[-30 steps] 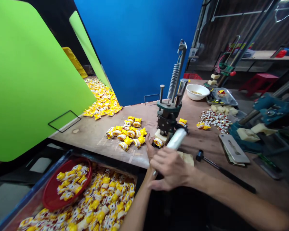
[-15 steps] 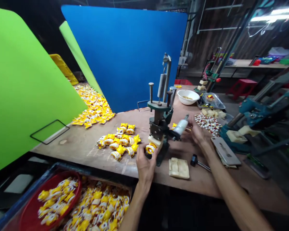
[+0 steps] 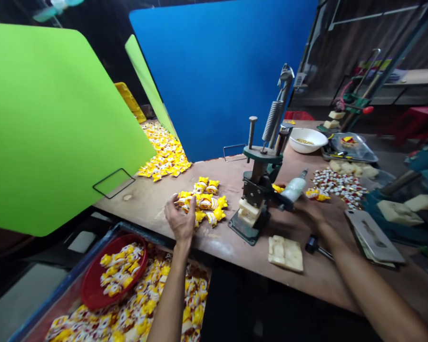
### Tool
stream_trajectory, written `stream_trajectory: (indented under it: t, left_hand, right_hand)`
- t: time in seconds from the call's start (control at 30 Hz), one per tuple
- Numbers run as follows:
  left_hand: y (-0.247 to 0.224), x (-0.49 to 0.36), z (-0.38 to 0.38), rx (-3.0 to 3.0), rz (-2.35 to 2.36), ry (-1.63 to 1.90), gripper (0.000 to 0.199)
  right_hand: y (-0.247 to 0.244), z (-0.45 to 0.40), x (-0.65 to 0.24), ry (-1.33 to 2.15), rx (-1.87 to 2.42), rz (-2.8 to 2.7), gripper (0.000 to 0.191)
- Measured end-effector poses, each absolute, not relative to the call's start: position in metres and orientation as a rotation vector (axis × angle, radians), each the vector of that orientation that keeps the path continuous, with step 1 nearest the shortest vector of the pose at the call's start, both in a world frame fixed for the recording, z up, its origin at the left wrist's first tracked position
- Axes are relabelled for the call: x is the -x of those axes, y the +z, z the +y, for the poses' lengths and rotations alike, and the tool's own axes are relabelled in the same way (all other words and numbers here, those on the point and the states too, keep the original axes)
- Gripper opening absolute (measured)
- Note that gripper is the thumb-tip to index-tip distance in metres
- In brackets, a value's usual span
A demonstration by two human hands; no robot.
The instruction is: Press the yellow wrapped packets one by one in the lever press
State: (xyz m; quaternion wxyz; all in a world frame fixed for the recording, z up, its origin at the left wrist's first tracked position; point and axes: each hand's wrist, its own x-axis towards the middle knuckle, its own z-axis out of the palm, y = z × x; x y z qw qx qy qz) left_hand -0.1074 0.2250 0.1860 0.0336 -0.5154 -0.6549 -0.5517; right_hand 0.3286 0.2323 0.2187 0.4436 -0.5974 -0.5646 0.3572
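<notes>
My left hand [image 3: 181, 219] is at the near left edge of a cluster of small yellow-and-white plastic animal figures [image 3: 219, 203]. Its thumb and fingers curl around a figure there, partly hidden by the hand. My right hand [image 3: 308, 209] is low beside the plastic-wrapped lever handle [image 3: 294, 189] of a bench press [image 3: 257, 185]; its fingers are blurred and partly hidden, so I cannot tell whether they touch the handle. Cream blocks [image 3: 248, 213] sit in the press with no figure visible between them. A few more figures [image 3: 317, 194] lie just beyond my right hand.
A notched cream block [image 3: 286, 253] and a black-headed hammer [image 3: 312, 243] lie near the table's front edge. Small red-and-white parts [image 3: 337, 185] and a white bowl [image 3: 307, 140] are at the right. Below left, a red basin [image 3: 87, 285] sits among many figures. Green [image 3: 53, 128] and blue [image 3: 217, 80] panels stand behind.
My left hand has moved left from the press to the cluster, and the figure seen at the press is gone from there. My right hand has come closer to the lever handle. The view has turned left.
</notes>
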Motion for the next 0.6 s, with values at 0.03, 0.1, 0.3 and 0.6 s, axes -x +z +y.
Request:
stream_trajectory:
  t: [0.03, 0.1, 0.3, 0.6]
  left_hand:
    - [0.188, 0.098, 0.215, 1.520, -1.993, -1.780, 0.056]
    - [0.190, 0.071, 0.185, 1.587, -1.932, -1.910, 0.058]
    - [0.167, -0.031, 0.094, 2.604, -1.572, -1.883, 0.086]
    - [0.161, -0.032, 0.118, 2.131, -1.980, -2.246, 0.047]
  right_hand:
    - [0.215, 0.231, -0.329, 0.875, 1.526, -1.368, 0.030]
    - [0.210, 0.220, -0.325, 0.844, 1.614, -1.294, 0.040]
    - [0.207, 0.125, -0.253, 1.204, 1.439, -1.198, 0.061]
    - [0.198, 0.100, -0.211, 1.212, 1.367, -1.087, 0.067]
